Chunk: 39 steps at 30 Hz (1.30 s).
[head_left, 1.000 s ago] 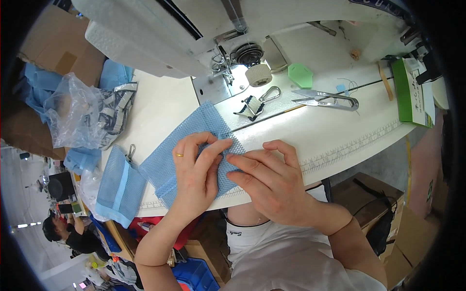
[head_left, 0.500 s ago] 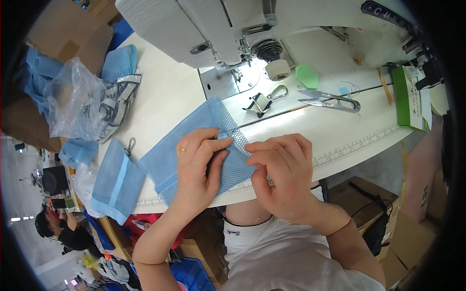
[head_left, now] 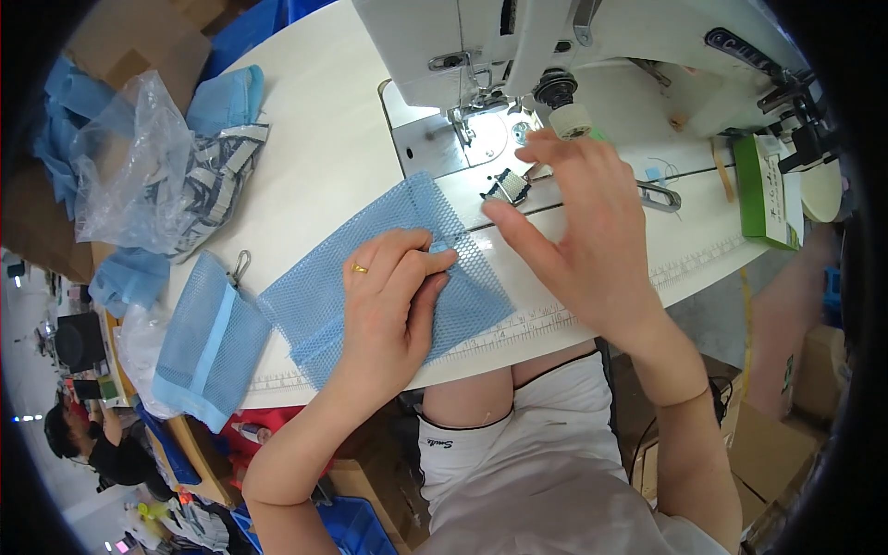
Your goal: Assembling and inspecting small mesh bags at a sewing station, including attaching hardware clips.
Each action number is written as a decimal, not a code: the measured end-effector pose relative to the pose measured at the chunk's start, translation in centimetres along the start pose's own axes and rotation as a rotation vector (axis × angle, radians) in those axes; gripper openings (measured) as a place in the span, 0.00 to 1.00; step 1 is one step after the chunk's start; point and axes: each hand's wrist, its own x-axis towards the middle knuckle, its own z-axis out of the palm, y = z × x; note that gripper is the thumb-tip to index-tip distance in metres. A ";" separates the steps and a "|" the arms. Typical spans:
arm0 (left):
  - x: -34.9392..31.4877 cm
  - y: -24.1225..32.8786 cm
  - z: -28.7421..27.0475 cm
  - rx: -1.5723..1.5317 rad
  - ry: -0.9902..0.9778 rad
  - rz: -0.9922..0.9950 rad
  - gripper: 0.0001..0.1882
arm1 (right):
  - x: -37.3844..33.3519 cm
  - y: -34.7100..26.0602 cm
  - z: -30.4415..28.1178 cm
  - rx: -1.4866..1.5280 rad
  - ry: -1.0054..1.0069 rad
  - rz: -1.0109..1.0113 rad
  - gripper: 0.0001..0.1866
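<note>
My left hand has its thumb and fingers pressed together on a piece of blue mesh fabric, which lies flat on the sewing table. My right hand is apart from the mesh, thumb and fingers spread, holding nothing. Its thumb and fingertips hover around a short patterned strap piece; the metal snap hook on that strap is mostly hidden by the fingers. Thread snips show only their handle end beside my right hand. The sewing machine stands just beyond, its needle area lit.
At left lies a finished-looking blue mesh pouch with a metal clip. Behind it are a clear plastic bag and folded blue fabric. A green box stands at right. A printed ruler follows the table's near edge.
My right hand has left the mesh and moved forward to the strap piece, its fingers spreading. My left hand keeps its pinch on the fabric. The view has shifted slightly.
</note>
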 end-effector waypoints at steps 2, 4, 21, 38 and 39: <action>0.0 -0.1 0.1 -0.010 0.006 0.004 0.14 | 0.6 0.3 0.3 -0.049 -0.038 -0.024 0.19; -0.2 -0.2 0.1 -0.015 0.011 0.002 0.14 | 0.9 0.5 0.7 -0.090 -0.208 -0.020 0.22; -0.1 -0.2 0.1 -0.002 0.014 0.015 0.14 | 1.1 1.1 0.5 -0.082 -0.203 0.027 0.08; 0.0 -0.1 -0.1 -0.074 0.012 -0.061 0.10 | 0.9 1.1 0.2 0.661 -0.076 0.283 0.11; 0.0 -0.1 -0.1 -0.081 0.009 -0.074 0.10 | 1.1 0.8 0.0 0.791 -0.127 0.357 0.12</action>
